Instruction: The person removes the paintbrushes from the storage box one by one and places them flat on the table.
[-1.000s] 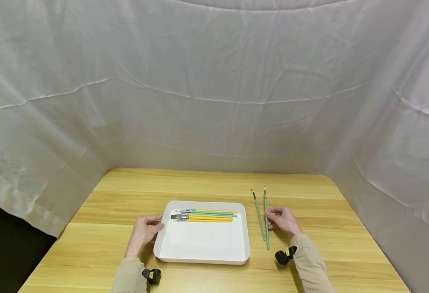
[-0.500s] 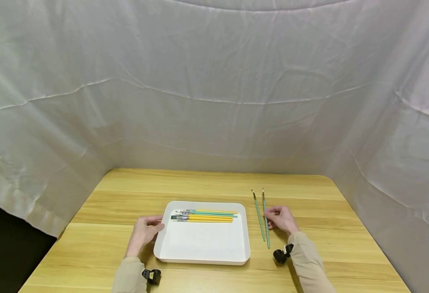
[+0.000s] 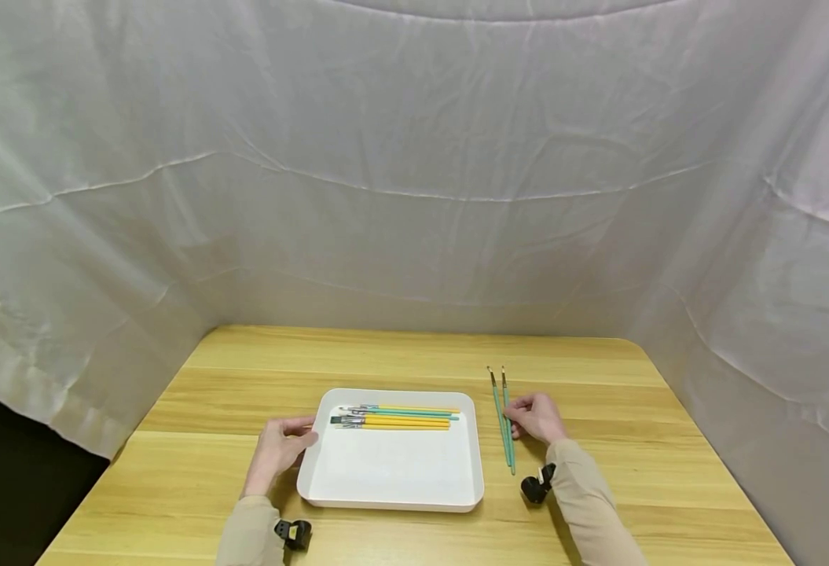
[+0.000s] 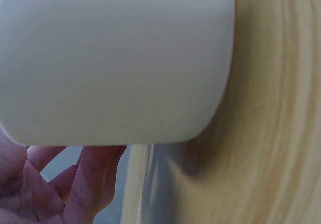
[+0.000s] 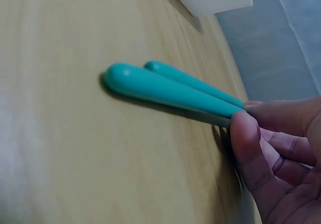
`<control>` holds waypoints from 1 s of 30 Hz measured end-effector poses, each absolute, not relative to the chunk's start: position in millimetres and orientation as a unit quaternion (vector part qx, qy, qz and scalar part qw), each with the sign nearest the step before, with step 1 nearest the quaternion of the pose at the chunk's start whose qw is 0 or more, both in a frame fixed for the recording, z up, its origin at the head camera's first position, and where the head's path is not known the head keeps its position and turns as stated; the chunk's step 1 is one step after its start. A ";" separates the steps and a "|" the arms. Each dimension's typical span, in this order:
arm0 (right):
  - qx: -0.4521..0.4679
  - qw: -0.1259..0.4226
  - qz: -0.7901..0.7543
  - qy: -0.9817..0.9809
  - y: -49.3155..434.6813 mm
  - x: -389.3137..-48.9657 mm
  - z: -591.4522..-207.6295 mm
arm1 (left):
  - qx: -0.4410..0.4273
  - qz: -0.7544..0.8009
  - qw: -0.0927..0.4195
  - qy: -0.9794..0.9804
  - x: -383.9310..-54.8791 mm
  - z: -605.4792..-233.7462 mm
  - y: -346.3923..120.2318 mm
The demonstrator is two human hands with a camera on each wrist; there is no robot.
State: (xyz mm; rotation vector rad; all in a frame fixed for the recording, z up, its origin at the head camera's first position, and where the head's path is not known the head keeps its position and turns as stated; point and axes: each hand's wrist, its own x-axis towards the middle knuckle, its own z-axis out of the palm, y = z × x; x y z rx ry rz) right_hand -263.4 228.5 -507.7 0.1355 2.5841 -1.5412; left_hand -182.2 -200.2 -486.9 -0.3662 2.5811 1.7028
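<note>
The white tray [image 3: 393, 469] lies on the table, with several yellow-handled paintbrushes [image 3: 414, 421] and green-handled ones lying in it. At its left side my left hand [image 3: 277, 450] grips the rim, thumb on the edge; the left wrist view shows the other fingers partly hidden behind the tray's wall. Right of the tray, my right hand [image 3: 537, 417] pinches a green paintbrush [image 5: 165, 92] between thumb and finger. A second green paintbrush [image 3: 497, 402] lies close along its left, bristles pointing away. Their handle ends lie nearly together; whether the fingers touch the second one I cannot tell.
The wooden table [image 3: 633, 440] extends on both sides of the tray. A pale grey curtain [image 3: 414, 236] hangs behind the table and along its sides. A dark gap [image 3: 18, 479] shows at the lower left.
My right hand has moved left with the green paintbrush, bringing it close beside the other one. The left hand and the tray have stayed in place.
</note>
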 end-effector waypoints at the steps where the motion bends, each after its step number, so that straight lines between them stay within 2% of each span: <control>1: 0.047 0.066 -0.509 0.857 227.7 -263.8 -507.4 | -0.118 0.546 0.015 0.829 -182.2 -486.9 -200.2; 30: 0.054 0.060 -0.518 0.851 224.7 -275.5 -509.5 | -0.123 0.556 0.018 0.822 -182.2 -487.6 -199.7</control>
